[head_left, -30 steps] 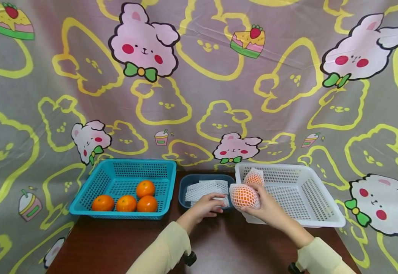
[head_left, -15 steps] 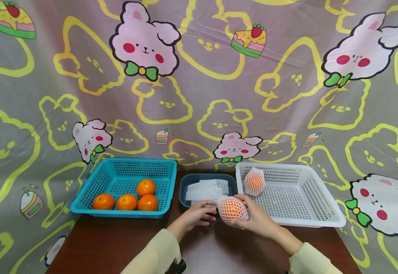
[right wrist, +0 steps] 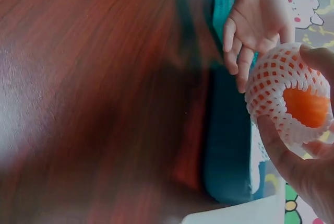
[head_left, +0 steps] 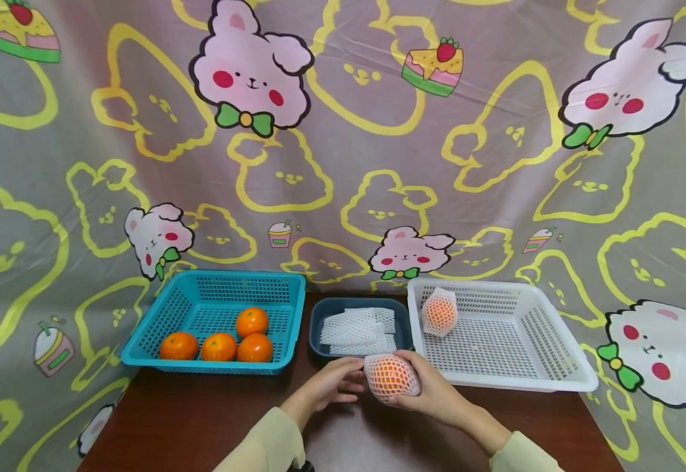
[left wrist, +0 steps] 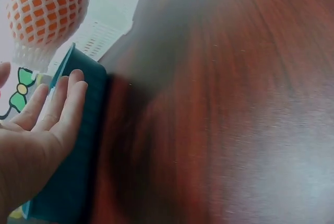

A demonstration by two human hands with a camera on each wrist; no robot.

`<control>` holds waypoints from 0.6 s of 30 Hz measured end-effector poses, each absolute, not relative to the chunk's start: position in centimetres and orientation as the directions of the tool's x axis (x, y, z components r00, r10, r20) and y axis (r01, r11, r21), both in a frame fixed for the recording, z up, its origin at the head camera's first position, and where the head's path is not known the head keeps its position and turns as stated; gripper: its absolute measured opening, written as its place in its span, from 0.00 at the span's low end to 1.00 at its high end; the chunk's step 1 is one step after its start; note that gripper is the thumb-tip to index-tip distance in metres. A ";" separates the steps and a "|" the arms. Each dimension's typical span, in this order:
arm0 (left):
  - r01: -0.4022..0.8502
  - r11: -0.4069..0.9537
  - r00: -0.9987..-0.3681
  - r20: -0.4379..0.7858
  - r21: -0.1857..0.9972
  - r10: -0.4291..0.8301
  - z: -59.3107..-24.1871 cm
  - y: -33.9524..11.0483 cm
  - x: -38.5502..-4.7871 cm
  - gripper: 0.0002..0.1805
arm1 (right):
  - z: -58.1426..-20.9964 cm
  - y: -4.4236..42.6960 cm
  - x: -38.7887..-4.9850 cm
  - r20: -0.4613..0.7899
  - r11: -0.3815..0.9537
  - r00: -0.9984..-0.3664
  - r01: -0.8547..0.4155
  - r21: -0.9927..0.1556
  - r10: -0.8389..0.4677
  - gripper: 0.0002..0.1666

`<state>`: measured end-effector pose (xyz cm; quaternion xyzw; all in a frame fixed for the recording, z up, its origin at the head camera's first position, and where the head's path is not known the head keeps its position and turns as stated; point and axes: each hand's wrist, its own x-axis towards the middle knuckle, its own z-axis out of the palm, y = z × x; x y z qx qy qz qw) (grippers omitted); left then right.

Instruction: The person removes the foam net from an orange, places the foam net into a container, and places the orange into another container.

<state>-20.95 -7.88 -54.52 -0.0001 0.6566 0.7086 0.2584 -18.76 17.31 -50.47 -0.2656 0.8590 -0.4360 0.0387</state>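
My right hand [head_left: 434,391] grips an orange in a white foam net sleeve [head_left: 391,379] over the table's middle. In the right wrist view, bare peel of the orange [right wrist: 307,107] shows through the sleeve's open end. My left hand [head_left: 329,383] is just left of it, fingers mostly straight and holding nothing. A gap shows between the left hand [left wrist: 44,125] and the sleeved orange in the left wrist view. Behind both hands, flat white foam net sleeves [head_left: 351,328] lie in a dark blue tray [head_left: 314,321].
On the left, a teal basket [head_left: 201,368] holds several bare oranges [head_left: 252,322]. The white basket [head_left: 555,380] at right has another sleeved orange [head_left: 439,313] in its back left corner. A patterned cloth [head_left: 343,151] hangs behind the brown table [head_left: 201,419].
My right hand has brought the sleeved orange left and toward me, away from the white basket. My left hand has drawn back from the tray, also left and toward me.
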 end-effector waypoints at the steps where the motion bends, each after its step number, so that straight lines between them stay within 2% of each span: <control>1: -0.372 -0.016 -0.865 -0.341 0.928 0.367 -54.8 -7.9 -20.9 0.30 | -50.6 17.3 -18.6 0.166 0.467 -0.854 -0.421 -0.778 -0.494 0.49; 9: -0.399 -0.089 -0.859 -0.338 0.913 0.384 -55.9 -8.5 -20.3 0.31 | -52.4 16.7 -18.3 0.163 0.379 -0.825 -0.412 -0.828 -0.541 0.42; 13: -0.397 -0.085 -0.858 -0.337 0.914 0.389 -56.0 -8.7 -20.1 0.31 | -53.2 16.3 -18.6 0.184 0.375 -0.816 -0.437 -0.818 -0.548 0.37; 18: -0.391 -0.081 -0.856 -0.330 0.917 0.397 -56.1 -8.9 -20.0 0.31 | -53.9 15.9 -18.8 0.155 0.378 -0.824 -0.407 -0.832 -0.545 0.37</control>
